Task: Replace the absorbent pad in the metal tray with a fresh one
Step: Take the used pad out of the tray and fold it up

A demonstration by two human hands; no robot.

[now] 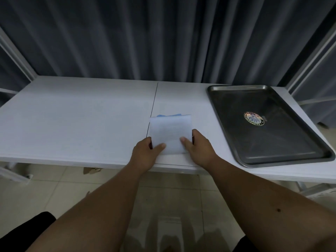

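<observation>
Before you stands the white table [76,115], dark curtains [145,37] hanging behind it. On its right end lies the metal tray [236,99], bare inside but for a round sticker [254,118]. Near the front edge, well left of the tray, you hold a folded white pad [171,131]; a blue edge shows at its far side, perhaps its backing. Your left hand [145,153] and right hand [198,148] pinch its near corners, thumbs on top, fingers tucked behind.
</observation>
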